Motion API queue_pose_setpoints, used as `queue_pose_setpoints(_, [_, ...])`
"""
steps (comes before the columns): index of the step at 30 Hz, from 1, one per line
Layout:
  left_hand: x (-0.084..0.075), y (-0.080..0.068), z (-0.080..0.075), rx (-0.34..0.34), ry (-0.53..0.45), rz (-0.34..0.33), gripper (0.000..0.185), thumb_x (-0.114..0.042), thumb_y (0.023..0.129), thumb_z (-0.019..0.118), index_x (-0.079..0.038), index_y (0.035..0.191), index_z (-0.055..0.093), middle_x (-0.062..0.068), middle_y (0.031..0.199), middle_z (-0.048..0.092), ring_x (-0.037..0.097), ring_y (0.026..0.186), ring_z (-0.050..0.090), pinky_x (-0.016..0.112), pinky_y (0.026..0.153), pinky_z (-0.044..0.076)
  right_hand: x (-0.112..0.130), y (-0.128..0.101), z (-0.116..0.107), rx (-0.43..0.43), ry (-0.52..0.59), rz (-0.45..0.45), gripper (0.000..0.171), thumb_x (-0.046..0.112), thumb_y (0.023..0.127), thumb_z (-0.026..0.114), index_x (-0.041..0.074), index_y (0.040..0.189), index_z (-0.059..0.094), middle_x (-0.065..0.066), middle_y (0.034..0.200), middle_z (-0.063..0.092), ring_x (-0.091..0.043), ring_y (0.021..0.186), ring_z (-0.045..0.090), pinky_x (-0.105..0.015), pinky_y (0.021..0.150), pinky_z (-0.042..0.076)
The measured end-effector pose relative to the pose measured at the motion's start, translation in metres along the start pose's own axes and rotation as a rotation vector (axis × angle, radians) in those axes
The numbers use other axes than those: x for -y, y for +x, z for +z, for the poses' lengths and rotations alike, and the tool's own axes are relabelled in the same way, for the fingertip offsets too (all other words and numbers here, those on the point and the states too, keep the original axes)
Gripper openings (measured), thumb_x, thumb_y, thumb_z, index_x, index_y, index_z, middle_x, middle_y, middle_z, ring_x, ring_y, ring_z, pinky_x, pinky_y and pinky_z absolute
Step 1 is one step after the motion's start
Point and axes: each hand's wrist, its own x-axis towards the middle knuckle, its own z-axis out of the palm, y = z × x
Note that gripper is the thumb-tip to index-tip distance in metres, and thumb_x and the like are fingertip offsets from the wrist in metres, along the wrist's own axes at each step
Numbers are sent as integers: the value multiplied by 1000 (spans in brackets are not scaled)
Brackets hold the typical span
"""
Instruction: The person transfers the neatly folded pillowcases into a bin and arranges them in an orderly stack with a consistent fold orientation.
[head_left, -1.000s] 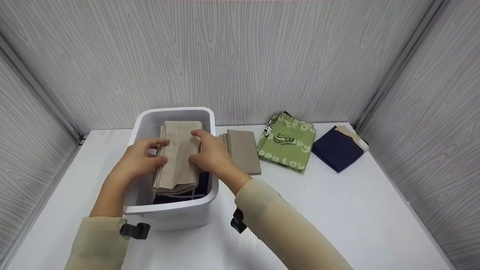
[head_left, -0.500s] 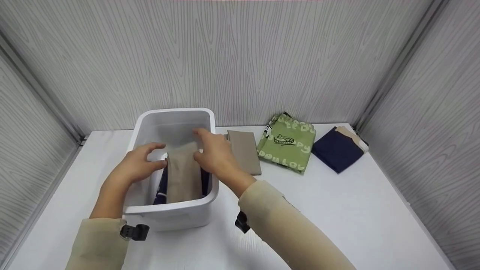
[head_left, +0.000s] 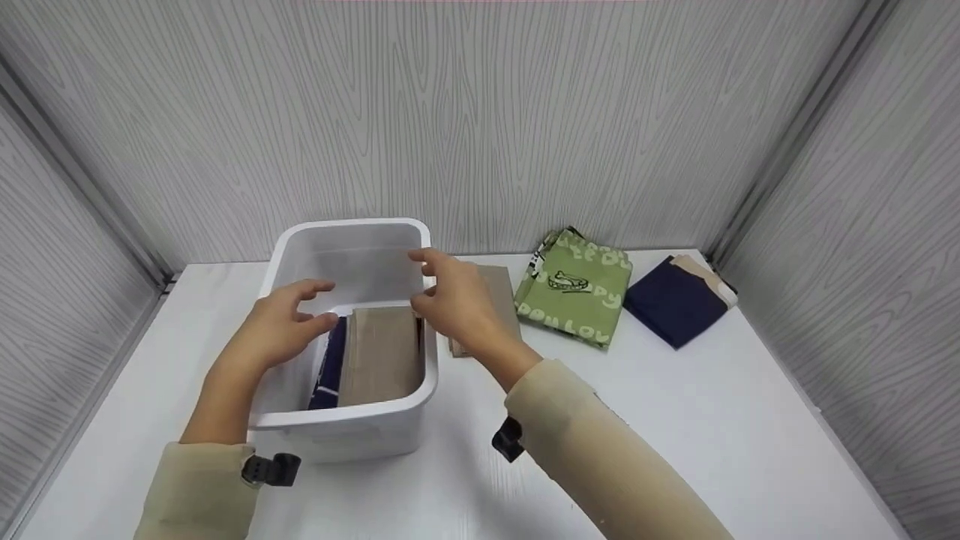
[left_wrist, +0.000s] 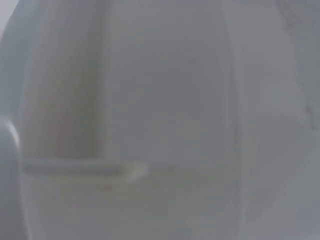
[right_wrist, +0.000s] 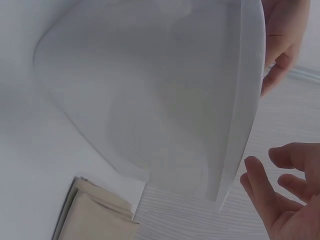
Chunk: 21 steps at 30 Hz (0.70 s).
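Observation:
A white plastic bin (head_left: pixel 346 415) stands on the table left of centre. Inside it a folded beige cloth (head_left: pixel 382 352) lies beside a navy cloth (head_left: pixel 330 365). My left hand (head_left: pixel 304 311) hovers over the bin's left side, fingers relaxed and holding nothing. My right hand (head_left: pixel 442 289) is raised over the bin's right rim with loosely spread fingers, also empty. The right wrist view shows the bin's outer wall (right_wrist: pixel 165 100) and my right fingers (right_wrist: pixel 280 200) beside it. The left wrist view is a blur of the bin wall (left_wrist: pixel 160 100).
A second folded beige cloth (head_left: pixel 501 283) lies on the table just right of the bin, partly behind my right hand. Further right are a green printed cloth (head_left: pixel 574 296) and a navy cloth (head_left: pixel 671 304). Grey panel walls enclose the white table (head_left: pixel 712 420).
Both hands lowered the beige cloth from above the bin down into it and let go. The right hand has since risen and drifted right over the rim.

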Motion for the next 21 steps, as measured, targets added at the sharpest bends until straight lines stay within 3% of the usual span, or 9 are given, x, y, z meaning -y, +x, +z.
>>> queue_pose_setpoints(5, [-12,-5,7,-49,-4,56,53,-22,99,60,-5,147,45,29,147,44,49,124,55,61,97,48,-18,0,-11,-6,-17,4,56,3,85,64,16,139,58,-13,127,66,-17,95,72,-28,76,58])
queue_pose_setpoints(11, [-36,-9,24,-209,-4,191,47,-15,96,64,-6,140,55,22,138,55,42,116,62,55,92,54,-45,-2,-24,-30,-11,32,55,4,85,65,14,139,58,-14,128,65,-26,105,70,-36,84,58])
queue_pose_setpoints(17, [-74,-14,66,-444,79,418,41,-9,88,71,-11,128,66,8,124,64,29,113,62,45,94,52,-77,-9,-36,-67,-23,53,53,5,84,65,14,136,60,-16,130,64,-31,110,67,-42,89,56])
queue_pose_setpoints(21, [-101,-22,102,-522,117,596,39,-7,86,71,-13,124,68,3,122,65,23,113,60,38,97,50,-101,-14,-42,-89,-49,42,52,3,84,66,11,135,61,-15,130,64,-32,112,66,-43,91,56])
